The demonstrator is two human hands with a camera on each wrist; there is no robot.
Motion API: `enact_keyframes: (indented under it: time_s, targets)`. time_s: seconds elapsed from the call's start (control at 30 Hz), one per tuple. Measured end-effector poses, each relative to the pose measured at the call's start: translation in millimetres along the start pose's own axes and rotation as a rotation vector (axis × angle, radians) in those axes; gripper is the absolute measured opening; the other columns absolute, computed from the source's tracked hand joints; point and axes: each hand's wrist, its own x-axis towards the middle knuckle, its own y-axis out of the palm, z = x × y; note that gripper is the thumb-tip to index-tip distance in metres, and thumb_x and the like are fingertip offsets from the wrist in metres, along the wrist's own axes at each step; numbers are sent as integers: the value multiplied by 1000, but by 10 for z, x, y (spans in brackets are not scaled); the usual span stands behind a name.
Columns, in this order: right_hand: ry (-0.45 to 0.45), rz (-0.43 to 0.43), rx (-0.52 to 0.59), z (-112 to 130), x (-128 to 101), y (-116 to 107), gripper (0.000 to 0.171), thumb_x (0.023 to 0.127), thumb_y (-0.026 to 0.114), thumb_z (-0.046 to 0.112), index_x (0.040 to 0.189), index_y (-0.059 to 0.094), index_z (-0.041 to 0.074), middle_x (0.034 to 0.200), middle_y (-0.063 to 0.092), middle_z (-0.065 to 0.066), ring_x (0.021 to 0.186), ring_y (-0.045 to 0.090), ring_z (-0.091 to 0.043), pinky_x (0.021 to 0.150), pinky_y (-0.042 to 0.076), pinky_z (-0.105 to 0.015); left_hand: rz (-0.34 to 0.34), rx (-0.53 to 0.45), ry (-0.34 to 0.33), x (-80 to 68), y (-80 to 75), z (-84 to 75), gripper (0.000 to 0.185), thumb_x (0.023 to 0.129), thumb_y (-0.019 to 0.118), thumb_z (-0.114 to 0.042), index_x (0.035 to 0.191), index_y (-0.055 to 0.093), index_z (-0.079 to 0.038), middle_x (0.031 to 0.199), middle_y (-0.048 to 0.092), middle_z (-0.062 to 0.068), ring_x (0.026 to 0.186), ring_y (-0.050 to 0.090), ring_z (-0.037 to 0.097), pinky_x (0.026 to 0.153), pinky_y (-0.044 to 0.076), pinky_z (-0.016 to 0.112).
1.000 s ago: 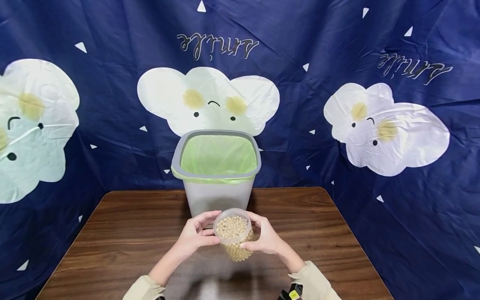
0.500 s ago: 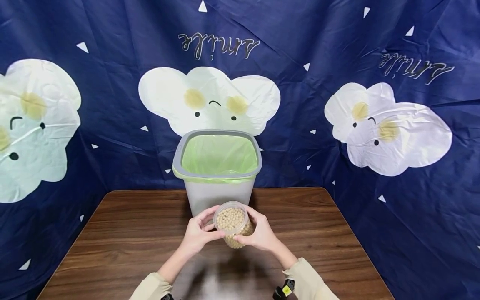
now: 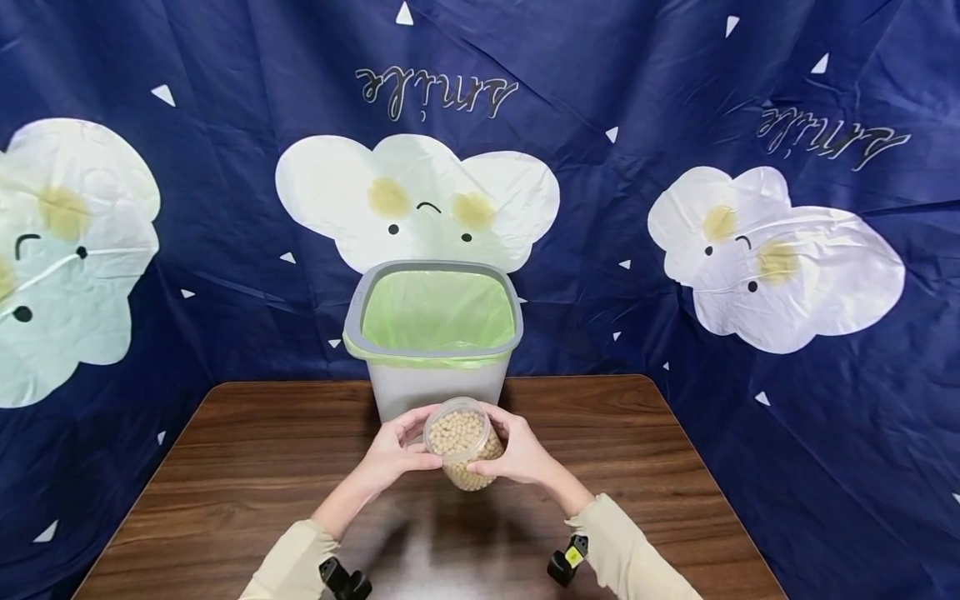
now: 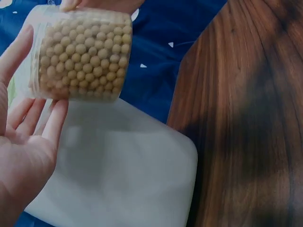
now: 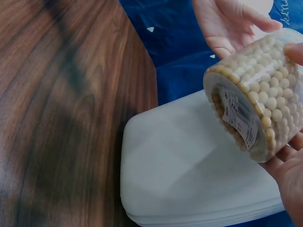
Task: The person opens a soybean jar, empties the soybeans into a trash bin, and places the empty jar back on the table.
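Above the middle of the table (image 3: 247, 467), just in front of the bin (image 3: 435, 350) at its far edge, both hands hold an open jar (image 3: 461, 443) of beans: left hand (image 3: 393, 461) and right hand (image 3: 520, 457) curl round its sides. Tipped short of the rim, beans could spill onto the table.

Wooden table (image 3: 247, 467), navy cloud-print backdrop (image 3: 637, 92)
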Motion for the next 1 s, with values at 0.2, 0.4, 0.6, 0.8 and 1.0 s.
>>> enact_keyframes:
  time_s: [0.2, 0.4, 0.6, 0.8, 1.0]
  targets:
    - [-24, -106, -84, 18, 12, 49, 72, 62, 77, -3, 125, 44, -11, 114, 56, -25, 100, 57, -35, 86, 47, -30, -204, 48, 18, -1, 158, -2, 66, 64, 73, 12, 124, 44, 15, 121, 48, 32, 99, 56, 6, 81, 50, 25]
    - [-17, -157, -94, 47, 7, 43, 72, 61, 77, -4, 124, 44, -12, 113, 56, -26, 100, 57, -34, 86, 47, -31, -230, 101, -3, 11, 166, -52, 61, 67, 72, 10, 122, 48, 11, 117, 53, 27, 98, 57, 6, 82, 49, 26]
    - [4, -41, 32, 111, -31, -20, 69, 63, 72, -10, 125, 42, -14, 114, 54, -30, 101, 56, -30, 86, 47, -27, 8, 21, 34, 20, 19, -151, 63, 69, 74, 4, 122, 42, 18, 109, 60, 5, 97, 58, 9, 79, 51, 28]
    - [-23, -42, 11, 149, -95, -21, 71, 62, 73, -10, 125, 42, -14, 114, 54, -30, 101, 56, -28, 85, 47, -26, -24, 23, 48, -22, 141, -205, 66, 66, 75, 7, 121, 41, 20, 113, 59, 13, 98, 58, 9, 79, 51, 28]
    - [-76, -157, -92, 189, -145, -1, 74, 61, 77, -1, 125, 43, -12, 113, 56, -27, 99, 58, -31, 85, 48, -28, -279, 120, 58, -74, 419, -226, 63, 63, 74, 12, 119, 48, 15, 116, 53, 31, 97, 58, 5, 81, 49, 23]
